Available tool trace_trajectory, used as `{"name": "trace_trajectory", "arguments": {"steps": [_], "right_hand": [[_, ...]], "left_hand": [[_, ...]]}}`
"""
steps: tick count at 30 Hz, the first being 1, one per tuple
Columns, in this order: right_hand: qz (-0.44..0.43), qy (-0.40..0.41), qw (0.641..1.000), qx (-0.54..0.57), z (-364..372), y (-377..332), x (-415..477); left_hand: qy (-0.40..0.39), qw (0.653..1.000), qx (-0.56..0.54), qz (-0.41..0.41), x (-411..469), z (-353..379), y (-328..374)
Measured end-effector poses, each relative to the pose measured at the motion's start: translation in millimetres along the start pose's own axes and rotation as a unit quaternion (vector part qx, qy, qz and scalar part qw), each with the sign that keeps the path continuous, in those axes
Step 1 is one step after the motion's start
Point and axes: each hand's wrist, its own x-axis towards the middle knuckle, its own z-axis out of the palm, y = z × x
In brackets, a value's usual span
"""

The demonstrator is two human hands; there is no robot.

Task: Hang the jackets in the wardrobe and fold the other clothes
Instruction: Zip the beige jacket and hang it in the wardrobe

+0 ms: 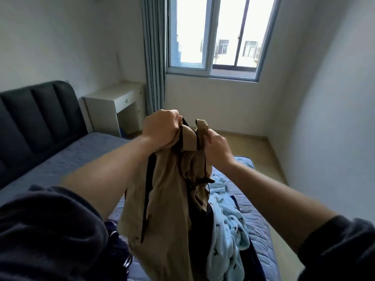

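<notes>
A tan jacket (pixel 162 201) with dark trim hangs in the air above the bed, held up at chest height. My left hand (pixel 160 126) is clenched on its upper left part near the collar. My right hand (pixel 218 148) pinches the upper right part, a tan fold sticking up above the fingers. Below and to the right, a light blue patterned garment (pixel 227 224) lies crumpled on the bed. Dark clothes (pixel 117 246) lie under the jacket's hem at the lower left. The wardrobe is out of view.
The bed (pixel 67 161) with a grey-blue quilted cover and a dark padded headboard (pixel 34 118) fills the left. A white desk (pixel 115 104) stands in the far corner beside a grey curtain (pixel 154 57) and a window (pixel 219 35). Floor runs along the right wall.
</notes>
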Motion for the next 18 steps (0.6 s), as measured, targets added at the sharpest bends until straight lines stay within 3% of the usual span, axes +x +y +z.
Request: {"name": "trace_trajectory", "arguments": {"steps": [6,14,18], "right_hand": [[0.013,-0.002,0.995,0.1,-37.3,-23.7,15.9],[0.142,0.006,0.974,0.176,-20.5,-51.0,40.6],[0.059,0.016,0.985,0.164,-15.9,-83.9,56.9]], "left_hand": [[0.101,0.994,-0.022,0.02,44.7,-67.7,49.2],[0.25,0.964,-0.091,0.021,85.6,-154.3,68.7],[0.267,0.96,-0.08,0.031,94.8,-191.8,50.2]]}}
